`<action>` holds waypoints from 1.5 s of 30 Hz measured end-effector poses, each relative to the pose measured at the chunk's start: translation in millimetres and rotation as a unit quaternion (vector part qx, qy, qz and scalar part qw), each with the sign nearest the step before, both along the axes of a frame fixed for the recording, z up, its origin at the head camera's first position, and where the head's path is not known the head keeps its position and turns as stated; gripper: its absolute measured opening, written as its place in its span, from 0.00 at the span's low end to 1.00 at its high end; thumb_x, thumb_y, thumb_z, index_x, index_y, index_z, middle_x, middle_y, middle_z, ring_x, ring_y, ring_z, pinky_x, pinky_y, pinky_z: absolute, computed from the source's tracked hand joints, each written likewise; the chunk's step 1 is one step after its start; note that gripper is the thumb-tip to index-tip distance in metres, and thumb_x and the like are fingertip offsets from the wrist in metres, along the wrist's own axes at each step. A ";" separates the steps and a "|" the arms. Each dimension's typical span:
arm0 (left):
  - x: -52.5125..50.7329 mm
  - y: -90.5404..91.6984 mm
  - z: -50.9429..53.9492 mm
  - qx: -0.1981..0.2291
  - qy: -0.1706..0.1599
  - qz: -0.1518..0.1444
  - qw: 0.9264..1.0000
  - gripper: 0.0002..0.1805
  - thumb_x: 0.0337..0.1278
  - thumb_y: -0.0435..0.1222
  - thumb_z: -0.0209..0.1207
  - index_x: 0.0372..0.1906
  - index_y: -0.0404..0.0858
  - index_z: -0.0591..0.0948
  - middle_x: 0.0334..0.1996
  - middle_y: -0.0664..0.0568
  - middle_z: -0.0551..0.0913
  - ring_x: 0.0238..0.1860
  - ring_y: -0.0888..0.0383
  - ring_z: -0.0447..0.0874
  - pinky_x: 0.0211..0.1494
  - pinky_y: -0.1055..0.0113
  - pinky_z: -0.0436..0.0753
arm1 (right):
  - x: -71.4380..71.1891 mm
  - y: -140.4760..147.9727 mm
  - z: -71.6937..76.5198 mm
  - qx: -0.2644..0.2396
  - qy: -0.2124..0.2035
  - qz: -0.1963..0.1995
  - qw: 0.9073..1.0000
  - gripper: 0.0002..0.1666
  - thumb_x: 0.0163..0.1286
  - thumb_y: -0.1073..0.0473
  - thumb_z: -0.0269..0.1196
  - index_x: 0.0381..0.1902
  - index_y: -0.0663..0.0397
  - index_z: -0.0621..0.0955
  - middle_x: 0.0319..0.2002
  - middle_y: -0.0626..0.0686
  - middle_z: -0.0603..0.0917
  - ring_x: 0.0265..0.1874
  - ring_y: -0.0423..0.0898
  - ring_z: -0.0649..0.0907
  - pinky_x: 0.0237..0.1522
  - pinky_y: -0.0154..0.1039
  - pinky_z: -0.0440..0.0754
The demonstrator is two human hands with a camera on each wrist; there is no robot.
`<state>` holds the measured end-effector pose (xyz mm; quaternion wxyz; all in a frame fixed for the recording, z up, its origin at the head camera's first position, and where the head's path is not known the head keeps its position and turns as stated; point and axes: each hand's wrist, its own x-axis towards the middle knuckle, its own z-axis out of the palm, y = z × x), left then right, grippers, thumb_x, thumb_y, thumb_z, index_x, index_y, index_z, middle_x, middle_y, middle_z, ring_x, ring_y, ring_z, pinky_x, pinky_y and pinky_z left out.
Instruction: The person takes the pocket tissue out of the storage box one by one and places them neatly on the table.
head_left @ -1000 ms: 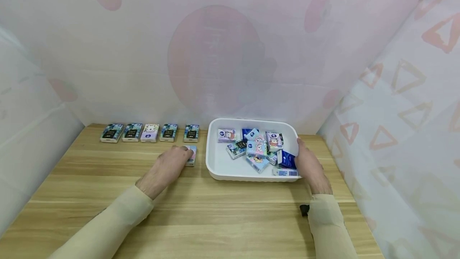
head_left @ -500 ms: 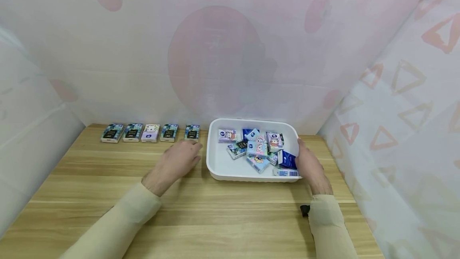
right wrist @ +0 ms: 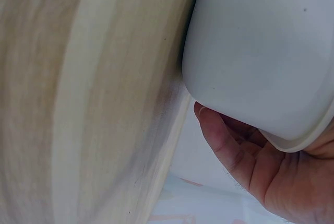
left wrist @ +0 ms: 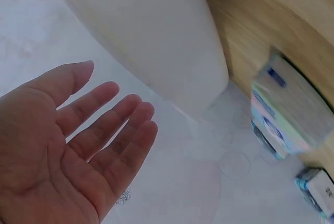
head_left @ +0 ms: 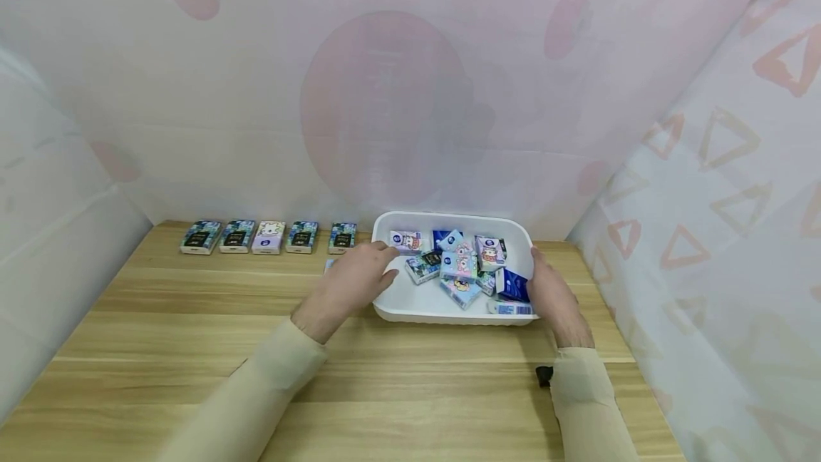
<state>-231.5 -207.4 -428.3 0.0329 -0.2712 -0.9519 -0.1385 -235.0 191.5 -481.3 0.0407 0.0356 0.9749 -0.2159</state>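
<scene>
My left hand [head_left: 360,271], fingers apart and holding nothing, hangs over the left rim of a white plastic bin [head_left: 391,298]. The left wrist view shows its bare palm [left wrist: 57,166] beside the bin's outer wall [left wrist: 151,31]. At the bin's right end my right hand [head_left: 556,296] grips the rim; its fingers [right wrist: 229,148] curl against the outer wall in the right wrist view. Several pocket tissue packs [head_left: 458,266] lie jumbled inside the bin. Just left of it, a light-blue pack [head_left: 329,264] is mostly hidden behind my left hand.
Several tissue packs stand in a row along the back of the wooden table [head_left: 417,391], from a floral pack [head_left: 201,237] at the left to another floral pack [head_left: 343,237] near the bin. A small black object [head_left: 544,376] lies by the right sleeve. Printed sheets enclose the table.
My left hand has let go of the light-blue pack, lifted, and moved right to the bin's left rim. My right hand and the bin have stayed in place.
</scene>
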 end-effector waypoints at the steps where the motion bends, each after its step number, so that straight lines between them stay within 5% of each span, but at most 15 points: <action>1: -0.5 3.6 -0.9 0.004 -0.001 -0.002 1.000 0.21 0.86 0.40 0.70 0.72 0.35 0.88 0.63 0.39 0.95 0.63 0.40 0.97 0.69 0.46 0.96 | 0.0 -0.3 0.1 -0.001 0.000 0.000 1.000 0.46 0.85 0.72 0.49 0.95 0.72 0.50 0.80 0.84 0.74 0.71 0.77 0.87 0.73 0.75 0.88; 8: -2.0 25.9 -5.7 0.018 -0.019 0.010 1.000 0.24 0.86 0.41 0.71 0.76 0.39 0.86 0.69 0.42 0.94 0.66 0.42 0.96 0.71 0.45 0.96 | 0.0 -0.5 -0.2 -0.004 -0.001 -0.002 1.000 0.46 0.86 0.71 0.49 0.95 0.71 0.49 0.80 0.84 0.74 0.72 0.77 0.87 0.75 0.76 0.86; 27: -14.9 80.0 -35.0 0.105 -0.026 -0.039 0.993 0.25 0.82 0.36 0.74 0.75 0.36 0.86 0.73 0.42 0.90 0.75 0.42 0.90 0.82 0.48 0.89 | 1.0 -1.7 0.8 0.003 0.002 0.000 1.000 0.46 0.85 0.72 0.50 0.95 0.71 0.50 0.80 0.84 0.75 0.70 0.76 0.87 0.73 0.75 0.87; 45: -29.3 113.5 -58.5 0.108 -0.067 -0.007 0.992 0.29 0.81 0.40 0.75 0.80 0.46 0.84 0.83 0.47 0.83 0.84 0.43 0.81 0.91 0.46 0.79 | 0.7 -0.7 -0.4 0.000 -0.002 -0.009 1.000 0.45 0.87 0.71 0.49 0.95 0.70 0.50 0.81 0.83 0.74 0.71 0.76 0.87 0.74 0.76 0.86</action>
